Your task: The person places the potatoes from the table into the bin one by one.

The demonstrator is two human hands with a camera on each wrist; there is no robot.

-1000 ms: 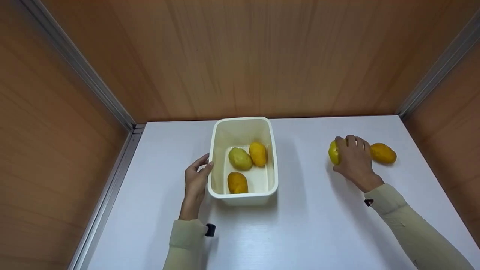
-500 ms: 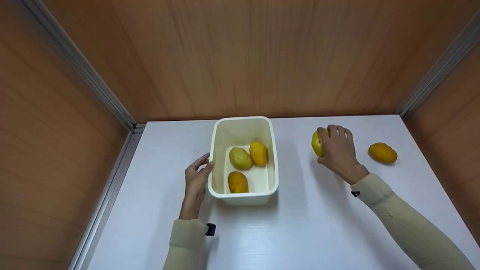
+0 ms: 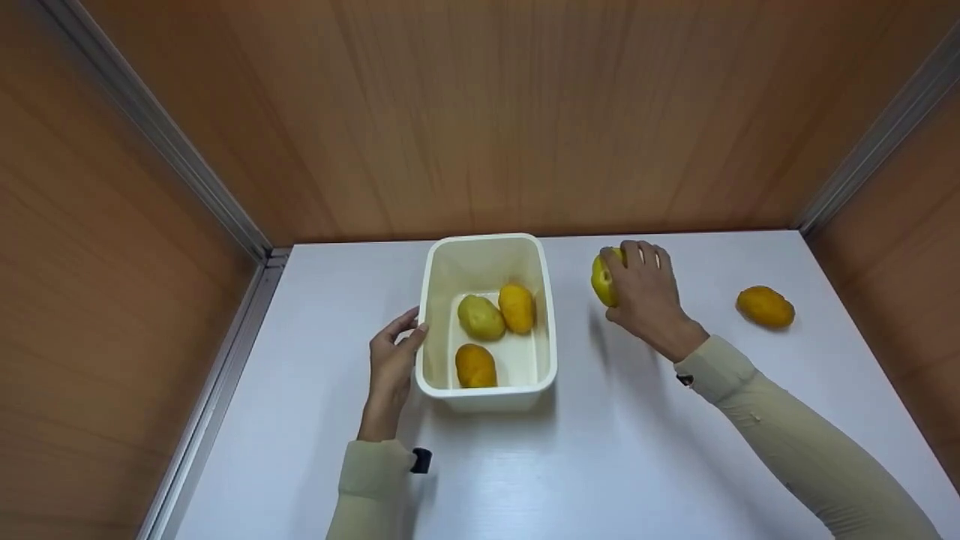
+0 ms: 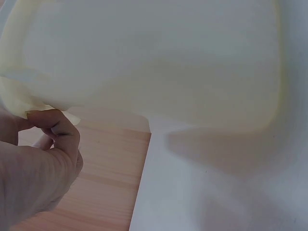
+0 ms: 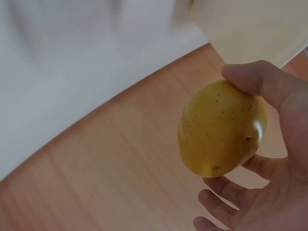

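My right hand (image 3: 637, 289) grips a yellow potato (image 3: 602, 279) above the white table, just right of the cream tub (image 3: 486, 247). The right wrist view shows that potato (image 5: 221, 129) held between thumb and fingers (image 5: 262, 82). Three potatoes lie in the tub: a greenish one (image 3: 480, 317), an orange one (image 3: 516, 307) beside it and another (image 3: 475, 365) near the front wall. My left hand (image 3: 391, 356) rests against the tub's left wall with relaxed fingers; in the left wrist view its fingers (image 4: 57, 130) touch the tub wall (image 4: 154, 62).
One more orange potato (image 3: 764, 307) lies on the white table (image 3: 637, 450) at the far right. Wooden walls enclose the table at the back and both sides, with metal strips (image 3: 187, 165) in the corners.
My right hand lifted the yellow potato off the table and carried it leftward toward the tub, away from the orange potato. The left hand and tub stayed put.
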